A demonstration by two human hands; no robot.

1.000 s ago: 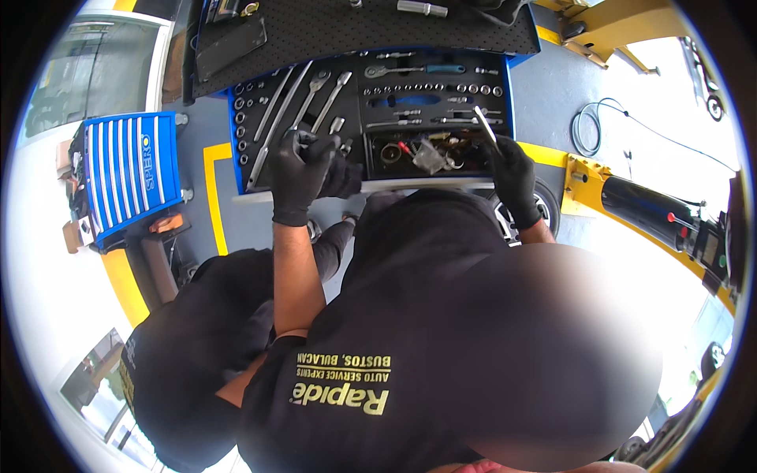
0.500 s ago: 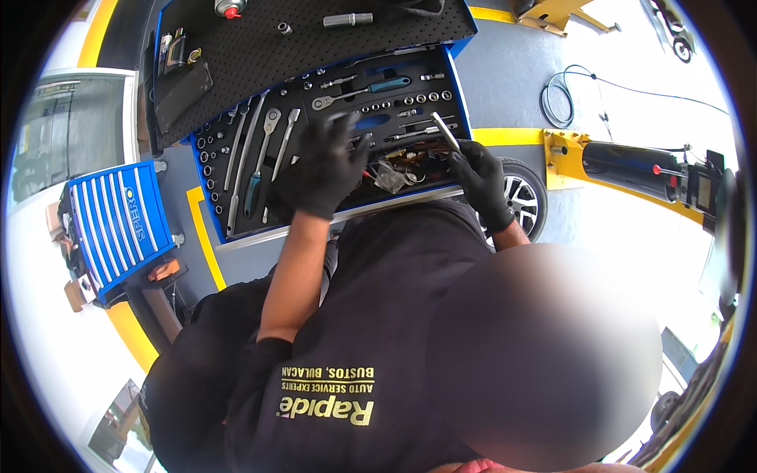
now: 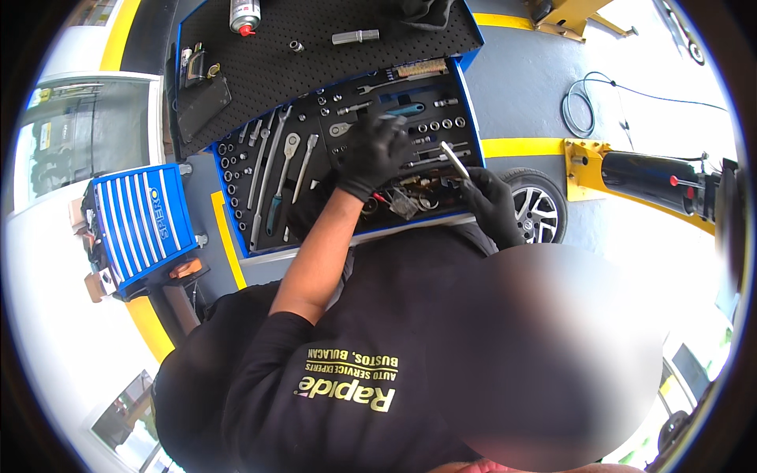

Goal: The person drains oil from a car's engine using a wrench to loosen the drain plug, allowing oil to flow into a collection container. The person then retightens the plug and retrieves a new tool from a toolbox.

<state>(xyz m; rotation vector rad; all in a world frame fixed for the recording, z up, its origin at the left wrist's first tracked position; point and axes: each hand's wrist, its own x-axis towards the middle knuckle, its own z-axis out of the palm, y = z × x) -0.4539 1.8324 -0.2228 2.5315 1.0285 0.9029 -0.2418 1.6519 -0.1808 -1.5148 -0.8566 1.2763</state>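
Steel tool [image 3: 453,160], one: out above drawer's [image 3: 466,110] right side, gripped by right hand [image 3: 490,203]. Left hand [image 3: 374,158]: over drawer's middle, fingers bent, hold unclear. Ratchet [image 3: 282,183]: still seated, drawer's left.

On the top of a blue metal tool cabinet [image 3: 471,57], a black dotted mat [image 3: 268,71] was laid. On it were placed a spray can with red nozzle [image 3: 245,16], a short silver socket [image 3: 296,46], a long silver cylinder [image 3: 356,37] and a black cloth [image 3: 426,12]. In the black foam [image 3: 319,162] of the blue-edged drawer [image 3: 467,110], a silver ratchet with teal handle [image 3: 281,183] was kept.
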